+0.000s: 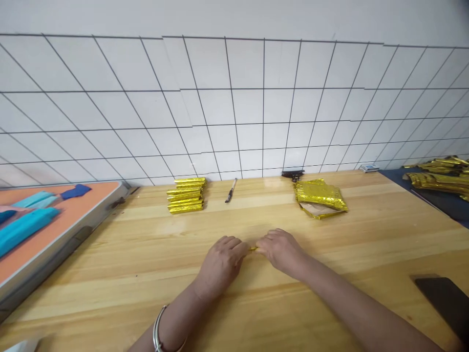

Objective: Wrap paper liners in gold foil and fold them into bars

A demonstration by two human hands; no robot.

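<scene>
Two hands [224,261], one thin gold strip [253,249], perhaps seven folded gold pieces [185,201], one pen [230,191], one black clip [293,175]

Silver bangle [158,328], L wrist.

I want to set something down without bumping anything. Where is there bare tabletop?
Bare wood shows between the pen and the gold stack, and between the orange board and left hand. It is crowded around the gold strips and where the left and right hand grip a small gold piece.
</scene>
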